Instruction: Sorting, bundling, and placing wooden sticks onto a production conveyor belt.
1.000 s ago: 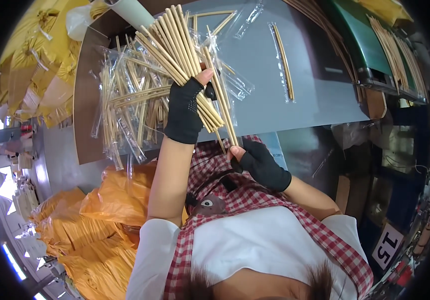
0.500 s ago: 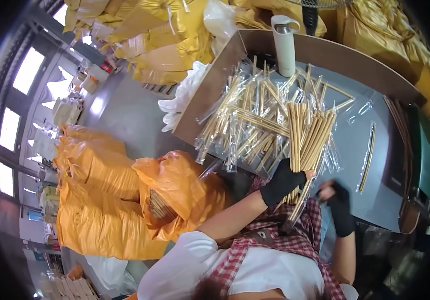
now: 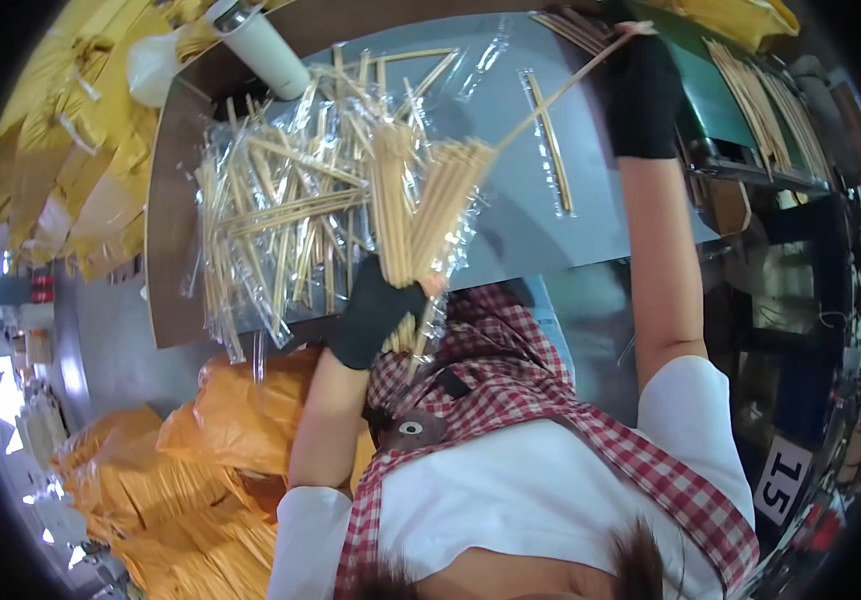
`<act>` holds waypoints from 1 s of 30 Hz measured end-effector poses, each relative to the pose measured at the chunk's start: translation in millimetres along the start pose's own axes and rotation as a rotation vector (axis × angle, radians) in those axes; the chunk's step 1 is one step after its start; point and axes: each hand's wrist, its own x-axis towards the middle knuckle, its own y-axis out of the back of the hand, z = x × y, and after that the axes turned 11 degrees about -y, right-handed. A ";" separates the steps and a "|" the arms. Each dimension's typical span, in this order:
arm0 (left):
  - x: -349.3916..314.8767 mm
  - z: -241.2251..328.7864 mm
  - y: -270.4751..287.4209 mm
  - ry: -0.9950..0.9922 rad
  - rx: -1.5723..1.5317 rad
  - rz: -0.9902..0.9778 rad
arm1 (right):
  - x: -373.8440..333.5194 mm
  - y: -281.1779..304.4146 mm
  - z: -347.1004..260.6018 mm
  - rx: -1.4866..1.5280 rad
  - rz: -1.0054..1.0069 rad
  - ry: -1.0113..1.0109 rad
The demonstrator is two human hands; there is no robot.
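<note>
My left hand, in a black fingerless glove, is closed around a bundle of thin wooden sticks that fans into two groups, with clear plastic among them. Out to the far right, my right hand, gloved alike, pinches the end of a single wooden stick. That stick slants down toward the bundle's top; whether it touches cannot be made out. Left of the bundle lies a heap of wooden sticks in clear sleeves. One sleeved pair of sticks lies apart on the grey tabletop.
A brown raised board edges the table. A white bottle stands at the far left. More sticks lie on a green surface at right. Orange sacks crowd the near left, yellow sacks the far left.
My right hand has gone from beside the bundle to the far right and now holds a stick. My left hand keeps its bundle. The whole view has swung to the right.
</note>
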 end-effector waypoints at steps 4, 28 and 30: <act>62.6 3.4 58.2 0.045 0.221 0.294 | -23.2 -5.8 -24.0 -0.224 -0.053 0.111; -60.5 2.5 -15.5 0.335 -0.466 0.068 | 36.3 155.4 95.6 -1.675 0.373 0.034; -42.7 6.8 -21.1 0.289 -0.526 0.131 | 25.9 159.3 96.6 -1.686 0.253 0.162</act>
